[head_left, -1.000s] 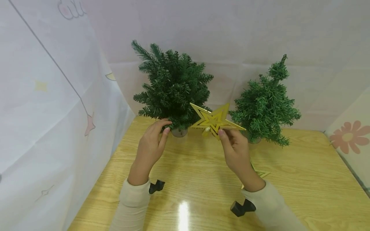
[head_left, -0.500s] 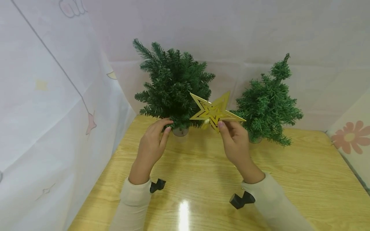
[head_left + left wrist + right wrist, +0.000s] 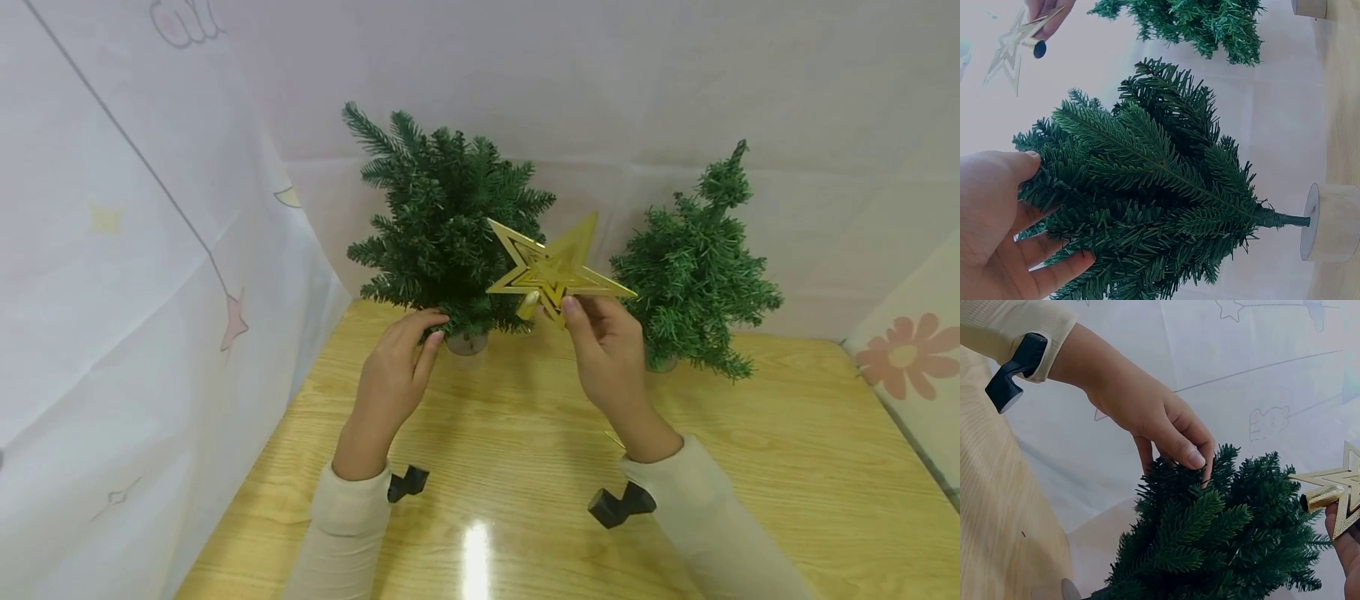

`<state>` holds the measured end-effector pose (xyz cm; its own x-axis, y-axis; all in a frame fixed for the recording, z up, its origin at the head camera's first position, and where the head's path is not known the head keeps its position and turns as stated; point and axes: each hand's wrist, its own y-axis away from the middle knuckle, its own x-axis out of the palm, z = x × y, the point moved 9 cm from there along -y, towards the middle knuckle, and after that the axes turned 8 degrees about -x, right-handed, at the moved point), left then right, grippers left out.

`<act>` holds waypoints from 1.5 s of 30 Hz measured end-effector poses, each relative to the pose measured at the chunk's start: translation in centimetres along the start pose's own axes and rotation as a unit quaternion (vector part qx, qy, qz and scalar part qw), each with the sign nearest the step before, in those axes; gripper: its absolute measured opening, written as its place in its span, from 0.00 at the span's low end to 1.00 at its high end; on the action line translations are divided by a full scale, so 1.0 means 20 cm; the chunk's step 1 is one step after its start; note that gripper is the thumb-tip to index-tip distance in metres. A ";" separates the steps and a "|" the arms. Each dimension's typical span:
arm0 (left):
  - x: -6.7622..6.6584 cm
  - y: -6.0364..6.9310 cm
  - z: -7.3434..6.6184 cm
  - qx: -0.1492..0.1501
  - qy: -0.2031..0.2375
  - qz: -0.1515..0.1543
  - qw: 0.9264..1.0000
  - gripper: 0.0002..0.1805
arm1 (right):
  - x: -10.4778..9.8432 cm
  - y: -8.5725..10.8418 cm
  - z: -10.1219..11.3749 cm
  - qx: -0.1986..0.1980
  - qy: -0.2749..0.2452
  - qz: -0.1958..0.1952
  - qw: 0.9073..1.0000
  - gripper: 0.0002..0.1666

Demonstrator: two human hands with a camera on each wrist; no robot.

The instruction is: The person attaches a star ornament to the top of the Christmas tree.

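My left hand [image 3: 386, 377] holds the fuller dark green artificial Christmas tree [image 3: 457, 221] by its foliage. In the left wrist view, the left thumb and fingers [image 3: 1063, 269] lie around the branches near the top, with some fingertips sunk in the needles. My right hand [image 3: 611, 354] pinches a gold star tree topper [image 3: 555, 268] by a lower point, in the air right of that tree. A short gold tube [image 3: 1324, 497] is attached to the star, its dark open end toward the tree. The other fingers of the right hand are partly behind the star.
A second, thinner green tree [image 3: 693, 271] stands to the right on the wooden table [image 3: 810, 467]. A sliver of another gold piece [image 3: 615, 438] shows beside my right wrist. Printed cloth [image 3: 787, 92] hangs behind and at the sides.
My right hand has raised the star, away from the table, and tilted it slightly. The left hand stays at the tree. The star on the table is now mostly hidden behind the right wrist.
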<state>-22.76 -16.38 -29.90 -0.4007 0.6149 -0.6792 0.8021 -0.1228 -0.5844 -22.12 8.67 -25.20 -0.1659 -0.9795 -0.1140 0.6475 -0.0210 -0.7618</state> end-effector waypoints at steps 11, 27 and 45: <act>0.01 -0.01 0.00 0.002 0.001 0.000 1.000 0.16 | 0.02 -0.07 0.03 -0.017 -0.014 0.007 1.000 0.12; -0.01 0.01 -0.01 -0.001 -0.001 0.002 1.000 0.15 | 0.06 -0.17 0.06 -0.035 -0.033 0.013 0.999 0.14; -0.02 -0.01 -0.01 0.003 -0.003 0.002 1.000 0.14 | 0.08 -0.28 0.06 -0.037 -0.047 0.004 0.998 0.15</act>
<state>-22.66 -16.41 -29.43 -0.3999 0.6092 -0.6848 0.8009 -0.1310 -0.5843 -25.18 7.09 -20.33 -0.0889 -0.9941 -0.0624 0.5908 -0.0021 -0.8068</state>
